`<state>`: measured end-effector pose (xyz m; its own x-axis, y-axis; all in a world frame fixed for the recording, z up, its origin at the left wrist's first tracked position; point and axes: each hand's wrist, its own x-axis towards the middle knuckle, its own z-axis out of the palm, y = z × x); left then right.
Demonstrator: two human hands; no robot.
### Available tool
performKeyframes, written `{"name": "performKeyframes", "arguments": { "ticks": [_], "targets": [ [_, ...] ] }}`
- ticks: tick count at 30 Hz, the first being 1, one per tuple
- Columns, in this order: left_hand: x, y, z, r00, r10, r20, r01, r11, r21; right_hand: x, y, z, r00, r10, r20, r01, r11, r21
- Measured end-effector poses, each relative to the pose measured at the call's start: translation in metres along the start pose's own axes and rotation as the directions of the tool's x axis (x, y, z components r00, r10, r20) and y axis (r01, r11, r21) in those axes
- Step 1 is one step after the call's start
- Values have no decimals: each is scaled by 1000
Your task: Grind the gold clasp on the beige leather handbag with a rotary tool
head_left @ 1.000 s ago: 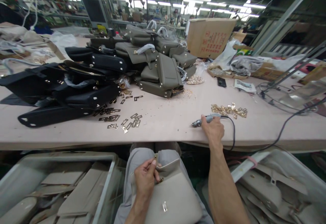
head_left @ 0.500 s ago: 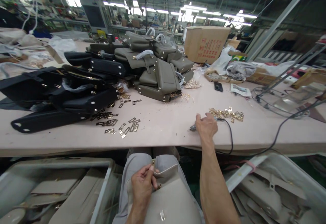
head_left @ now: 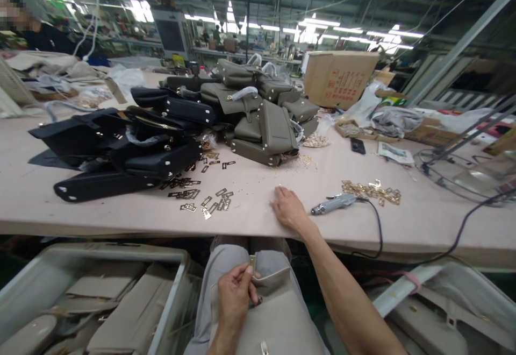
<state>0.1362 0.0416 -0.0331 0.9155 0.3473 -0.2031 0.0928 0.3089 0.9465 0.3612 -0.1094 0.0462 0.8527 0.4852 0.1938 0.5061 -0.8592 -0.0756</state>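
In the head view, we are watching the left hand (head_left: 235, 295) pinching a small metal plate (head_left: 252, 262) at the edge of the beige bag (head_left: 282, 314), which is lying across the lap (head_left: 200, 307). The right hand (head_left: 289, 208) is resting on the surface (head_left: 250, 218), fingers pointing down; we are not managing to tell whether anything small is sitting under the fingertips. The screwdriver (head_left: 334, 203) is lying loose just beside it.

We are judging that the plate could be slipping out of line if the thumb is easing, and that the bag could be sliding if the legs are shifting. The cord (head_left: 378, 220), drooping past the near edge, could be dragging the screwdriver if something is catching it.

Against the frame half a second ago, where the right hand is covering the screwdriver, we are now seeing it lying off to the left, while the left hand is keeping its pinch.
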Motion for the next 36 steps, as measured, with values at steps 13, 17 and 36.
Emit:
{"name": "performKeyframes", "arguments": {
  "ticks": [13, 17, 36],
  "targets": [
    [1, 0, 7, 1000, -16, 23, 17, 999, -27, 81, 16, 24, 990, 8, 139, -11, 1000, 23],
    [0, 3, 8, 1000, -24, 10, 24, 999, -29, 68, 0, 34, 979, 60, 195, -57, 998, -19],
    [1, -2, 5, 1000, 9, 14, -9, 1000, -3, 91, -33, 25, 987, 57, 152, -60, 998, 18]
  ]
}}
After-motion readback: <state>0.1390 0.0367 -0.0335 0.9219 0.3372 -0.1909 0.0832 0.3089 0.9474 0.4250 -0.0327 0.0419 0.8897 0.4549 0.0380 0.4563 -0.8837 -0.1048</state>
